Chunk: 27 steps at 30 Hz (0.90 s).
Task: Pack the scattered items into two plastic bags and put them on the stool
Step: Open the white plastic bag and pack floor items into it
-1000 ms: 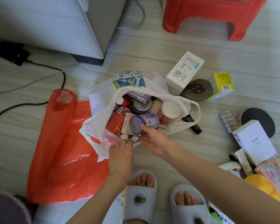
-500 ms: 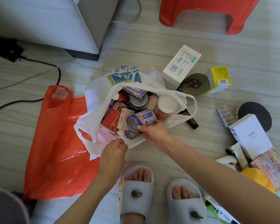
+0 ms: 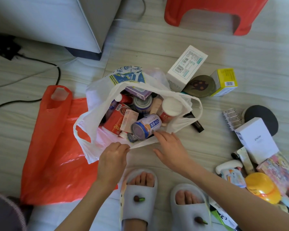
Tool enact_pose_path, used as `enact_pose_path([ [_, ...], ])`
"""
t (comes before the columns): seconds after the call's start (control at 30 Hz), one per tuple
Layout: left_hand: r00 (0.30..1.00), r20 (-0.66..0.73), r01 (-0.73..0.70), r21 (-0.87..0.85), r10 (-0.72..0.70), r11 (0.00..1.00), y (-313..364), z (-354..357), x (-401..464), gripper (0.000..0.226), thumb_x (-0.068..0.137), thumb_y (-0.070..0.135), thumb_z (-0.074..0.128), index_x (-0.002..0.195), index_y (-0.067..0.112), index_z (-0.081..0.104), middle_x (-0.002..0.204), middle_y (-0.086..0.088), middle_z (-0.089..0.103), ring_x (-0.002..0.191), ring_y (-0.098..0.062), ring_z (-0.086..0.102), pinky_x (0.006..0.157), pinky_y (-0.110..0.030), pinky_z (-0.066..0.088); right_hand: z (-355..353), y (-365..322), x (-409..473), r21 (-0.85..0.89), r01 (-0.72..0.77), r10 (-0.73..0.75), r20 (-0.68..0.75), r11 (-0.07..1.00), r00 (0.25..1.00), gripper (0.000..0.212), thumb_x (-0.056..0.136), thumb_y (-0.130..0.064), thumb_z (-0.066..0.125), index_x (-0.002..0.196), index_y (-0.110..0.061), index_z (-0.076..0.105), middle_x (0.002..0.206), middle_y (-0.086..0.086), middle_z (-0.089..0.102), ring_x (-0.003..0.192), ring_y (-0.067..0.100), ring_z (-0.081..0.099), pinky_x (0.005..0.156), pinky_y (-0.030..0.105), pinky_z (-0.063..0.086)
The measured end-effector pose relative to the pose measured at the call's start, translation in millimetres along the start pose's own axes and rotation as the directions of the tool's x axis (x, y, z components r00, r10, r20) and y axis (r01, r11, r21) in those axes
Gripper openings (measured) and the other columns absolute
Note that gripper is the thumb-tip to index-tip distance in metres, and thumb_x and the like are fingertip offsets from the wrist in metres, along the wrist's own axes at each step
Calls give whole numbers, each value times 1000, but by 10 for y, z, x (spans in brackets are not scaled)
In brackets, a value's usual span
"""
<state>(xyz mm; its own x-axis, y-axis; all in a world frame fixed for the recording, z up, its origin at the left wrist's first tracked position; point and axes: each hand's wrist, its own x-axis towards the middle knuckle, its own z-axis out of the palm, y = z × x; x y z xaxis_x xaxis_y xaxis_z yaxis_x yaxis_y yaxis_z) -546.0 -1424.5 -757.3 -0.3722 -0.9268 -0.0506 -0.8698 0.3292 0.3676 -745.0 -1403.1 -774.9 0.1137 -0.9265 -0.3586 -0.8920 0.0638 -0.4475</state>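
A white plastic bag [image 3: 97,95] stands open on the floor, filled with cans, boxes and jars. A blue-labelled can [image 3: 146,126] lies on top near the front rim. My left hand [image 3: 113,158] pinches the bag's near rim. My right hand [image 3: 171,147] is just right of it, fingers spread, holding nothing, its fingertips by the can. An orange plastic bag [image 3: 52,155] lies flat on the floor to the left. The red stool [image 3: 212,13] stands at the top right.
Loose items lie to the right: a white barcode box [image 3: 186,67], a yellow box [image 3: 225,81], a round tin [image 3: 199,86], a white box [image 3: 256,139], a black disc [image 3: 260,114], a yellow toy [image 3: 261,186]. A grey sofa corner [image 3: 60,24] and cables [image 3: 57,70] are upper left.
My right hand has let go of the blue-labelled can and drawn back with fingers spread. My left hand has shifted from reaching inside to pinching the bag's near rim.
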Motion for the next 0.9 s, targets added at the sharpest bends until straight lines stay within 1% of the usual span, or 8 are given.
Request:
enact_pose_path([
  [0.07, 1000, -9, 6, -16, -6, 1000, 12, -3, -8, 18, 74, 9, 53, 72, 9, 71, 64, -6, 63, 58, -25, 60, 50, -26, 50, -20, 17, -14, -115, 56, -56, 1, 992, 998, 72, 82, -27, 64, 143, -13, 30, 141, 10, 43, 133, 25, 39, 114, 43, 19],
  [0.17, 1000, -15, 8, -34, -8, 999, 27, -44, 24, 29, 79, 15, 44, 71, 9, 71, 63, -6, 63, 58, -26, 60, 51, -27, 51, -19, 21, 16, -308, 130, -170, -107, 942, 980, 89, 59, -28, 80, 136, -13, 39, 115, 11, 61, 104, 30, 60, 94, 42, 46],
  [0.27, 1000, 17, 18, -25, -18, 1000, 47, -74, 20, 16, 72, 7, 55, 70, 8, 71, 62, -7, 63, 57, -25, 60, 49, -27, 52, 3, 39, 63, -344, 155, -225, -174, 926, 959, 83, 56, -28, 81, 131, -13, 48, 111, 13, 63, 101, 30, 61, 85, 40, 50],
  [0.47, 998, 67, 24, -53, -20, 998, 53, -77, 23, 14, 69, 4, 58, 70, 7, 71, 64, -7, 64, 60, -25, 62, 48, -28, 53, -6, 158, 94, -281, 92, -134, -134, 955, 982, 86, 44, -28, 87, 119, -11, 49, 118, 12, 62, 104, 29, 63, 68, 34, 55],
  [0.67, 995, 95, 31, -53, -26, 998, 46, -83, 54, 14, 70, 6, 58, 71, 7, 72, 64, -6, 65, 60, -25, 62, 49, -29, 54, -76, 78, 291, -311, 169, -212, -110, 935, 971, 67, 61, -28, 80, 121, -9, 58, 126, 9, 61, 113, 27, 60, 75, 34, 53],
  [0.73, 994, 102, 46, -57, -40, 997, 42, -82, 35, 14, 71, 6, 58, 71, 7, 72, 64, -7, 65, 60, -25, 62, 50, -29, 54, -114, 77, 375, -287, 212, -235, -51, 934, 971, 72, 66, -45, 73, 125, -8, 55, 130, 10, 58, 120, 27, 55, 85, 38, 53],
  [0.83, 992, 110, 64, -64, -57, 996, 34, -81, 14, 16, 72, 6, 56, 72, 8, 72, 66, -6, 65, 62, -24, 62, 52, -28, 54, -169, 86, 416, -117, 236, -232, 44, 965, 972, 87, 76, -68, 34, 140, -10, 38, 148, 10, 37, 139, 26, 30, 114, 40, 29],
  [0.9, 992, 107, 69, -75, -61, 995, 44, -87, 31, 16, 73, 6, 56, 72, 7, 72, 65, -7, 65, 62, -25, 62, 52, -29, 54, -163, 73, 410, -60, 221, -221, -1, 973, 975, 83, 79, -65, 24, 142, -12, 36, 150, 10, 32, 141, 27, 24, 116, 37, 19],
])
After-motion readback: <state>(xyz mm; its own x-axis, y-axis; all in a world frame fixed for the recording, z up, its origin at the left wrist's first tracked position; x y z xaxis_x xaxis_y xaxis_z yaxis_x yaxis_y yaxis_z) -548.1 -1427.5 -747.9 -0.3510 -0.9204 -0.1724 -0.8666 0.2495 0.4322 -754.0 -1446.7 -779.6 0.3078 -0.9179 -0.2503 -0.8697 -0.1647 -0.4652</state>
